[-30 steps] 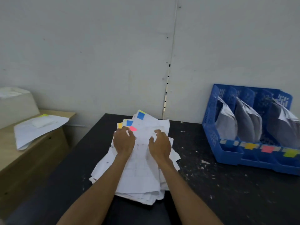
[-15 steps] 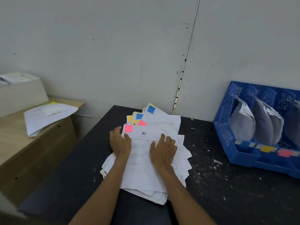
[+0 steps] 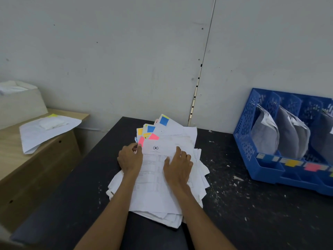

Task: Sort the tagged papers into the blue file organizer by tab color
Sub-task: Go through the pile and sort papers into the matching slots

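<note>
Most of the job looks undone: on the near bench point(image 3: 243, 217) a thick pile of tagged papers point(image 3: 199, 175) lies unsorted. The left hand point(image 3: 130, 158) pinches the pink-tabbed top sheet point(image 3: 153, 177) at its edge, while the right hand point(image 3: 178, 167) rests flat on it, fingers relaxed. Far right, the blue file organizer point(image 3: 266, 171) already holds some papers.

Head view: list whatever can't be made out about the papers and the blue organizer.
All in the head view.
blue file organizer: right end cut off by the frame edge.
paper pile: lower sheets' tabs hidden under upper sheets.
top sheet: print too small to read.
left hand: its curled fingers hide whether it pinches the sheet.
</note>
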Tool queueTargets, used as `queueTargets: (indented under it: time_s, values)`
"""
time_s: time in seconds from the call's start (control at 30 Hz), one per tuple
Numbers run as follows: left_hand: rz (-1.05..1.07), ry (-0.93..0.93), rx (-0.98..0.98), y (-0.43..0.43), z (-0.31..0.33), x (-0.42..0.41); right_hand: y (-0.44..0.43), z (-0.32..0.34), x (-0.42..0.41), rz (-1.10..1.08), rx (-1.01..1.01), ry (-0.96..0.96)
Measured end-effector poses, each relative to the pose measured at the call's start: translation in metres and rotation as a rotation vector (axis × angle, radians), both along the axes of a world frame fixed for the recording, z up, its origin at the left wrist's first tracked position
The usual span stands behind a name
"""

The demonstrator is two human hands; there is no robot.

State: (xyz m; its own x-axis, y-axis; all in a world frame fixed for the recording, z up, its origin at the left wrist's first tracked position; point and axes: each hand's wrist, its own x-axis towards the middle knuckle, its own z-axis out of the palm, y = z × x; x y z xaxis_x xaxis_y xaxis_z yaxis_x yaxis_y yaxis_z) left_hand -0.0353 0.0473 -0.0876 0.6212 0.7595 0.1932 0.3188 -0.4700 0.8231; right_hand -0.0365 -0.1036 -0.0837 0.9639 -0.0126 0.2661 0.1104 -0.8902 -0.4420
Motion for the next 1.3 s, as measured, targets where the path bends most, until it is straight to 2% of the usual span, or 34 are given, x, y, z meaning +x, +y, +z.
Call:
queueTargets:
  time_s: [0.07,0.17,0.23,0.33,0.4,0.53,0.83,1.07,1.2,1.3]
  values:
    - [0.002,0.153,-0.003,0.000,0.007,0.005,0.001,0.000,0.000,0.003,0.010,0.001]
    - [0.027,0.269,-0.245,0.007,0.028,0.016,0.002,0.000,0.001,0.001,0.039,0.003]
    - [0.043,0.262,-0.319,0.008,0.033,0.020,0.000,-0.001,0.002,-0.009,0.050,0.020]
    - [0.052,0.245,-0.187,-0.003,0.027,0.017,-0.001,-0.002,0.004,-0.005,0.048,0.004]
    - [0.076,0.158,-0.104,-0.008,0.020,0.013,0.000,-0.002,0.004,0.004,0.040,-0.012]
    - [0.086,-0.018,-0.140,-0.010,0.015,0.010,-0.002,-0.005,0.005,0.001,0.059,-0.012]
    - [0.050,-0.048,-0.169,-0.007,0.008,0.008,-0.005,-0.005,0.003,-0.001,0.183,-0.022]
    - [0.038,-0.229,-0.317,-0.014,0.032,-0.003,-0.013,0.005,0.001,0.027,0.470,0.078]
    - [0.001,-0.350,-0.332,-0.031,0.061,0.002,-0.040,0.024,0.010,0.046,0.850,0.152]
    - [-0.069,-0.448,-0.334,-0.058,0.092,0.011,-0.074,0.045,0.012,0.168,1.122,0.206]
